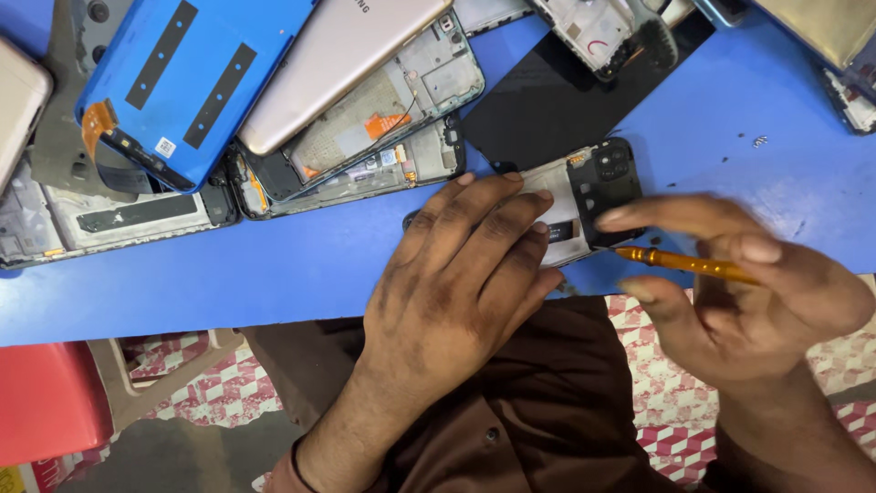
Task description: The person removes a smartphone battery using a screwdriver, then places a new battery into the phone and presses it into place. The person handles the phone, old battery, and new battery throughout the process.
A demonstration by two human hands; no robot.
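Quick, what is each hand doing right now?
Left hand: open, pressing flat on the opened phone.
Right hand: closed on the orange screwdriver.

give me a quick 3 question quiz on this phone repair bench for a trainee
1. True or false: the left hand lies flat on the opened phone.
2. What does the right hand hold?
A. a yellow screwdriver
B. a pair of tweezers
C. a brush
3. What colour is the table?

Key
1. True: its fingers press on the phone, which lies at the table's near edge.
2. A: the tip points at the phone's black camera end.
3. Blue; a blue back cover and other opened phones lie further back.
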